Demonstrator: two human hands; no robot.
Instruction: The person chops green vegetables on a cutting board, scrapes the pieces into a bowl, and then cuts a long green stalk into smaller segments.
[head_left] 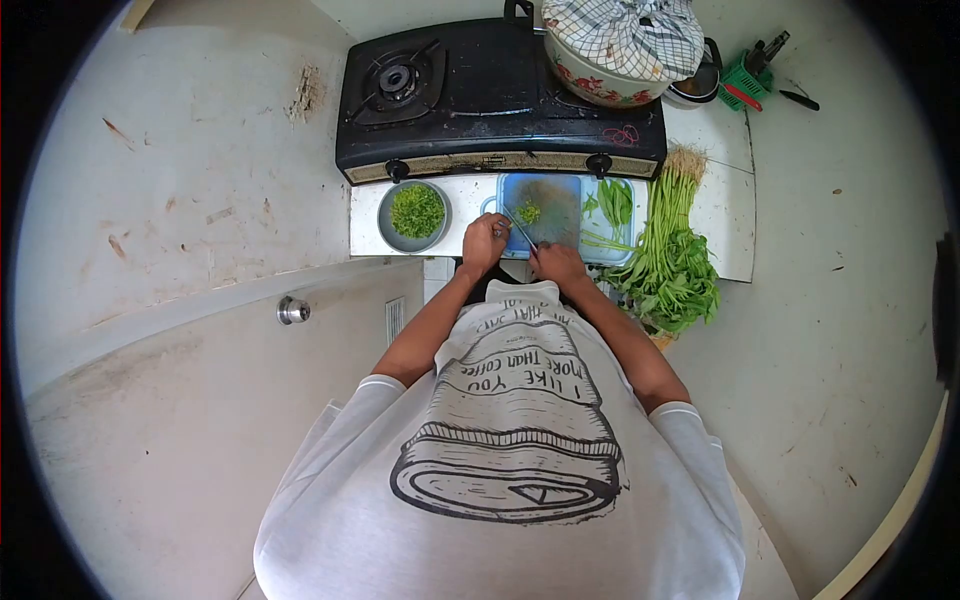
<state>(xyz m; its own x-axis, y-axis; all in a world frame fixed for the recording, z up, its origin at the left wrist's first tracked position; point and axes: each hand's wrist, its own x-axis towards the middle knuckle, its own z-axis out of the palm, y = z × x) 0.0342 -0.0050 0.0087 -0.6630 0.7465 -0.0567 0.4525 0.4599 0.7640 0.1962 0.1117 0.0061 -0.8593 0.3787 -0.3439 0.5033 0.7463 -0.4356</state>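
Observation:
My right hand (558, 264) is closed round the handle of a knife (521, 230), whose blade slants up and left over a worn blue cutting board (560, 190). My left hand (487, 240) is at the board's left edge with its fingers curled together; what they hold, if anything, is too small to make out. A small heap of chopped greens (528, 212) lies on the board near the blade. To the left, a grey bowl (384, 225) holds finely chopped greens (417, 211). Loose green leaves (615, 203) rest right of the board in a light blue tray (637, 222).
A black two-burner stove (480, 90) stands behind the board, carrying a flowered pot (600, 85) topped with a checked cloth (625, 35). A large bunch of leafy greens (675, 240) overhangs the counter at right. A green basket (740, 85) with utensils and a black-handled knife (800, 100) are farther right.

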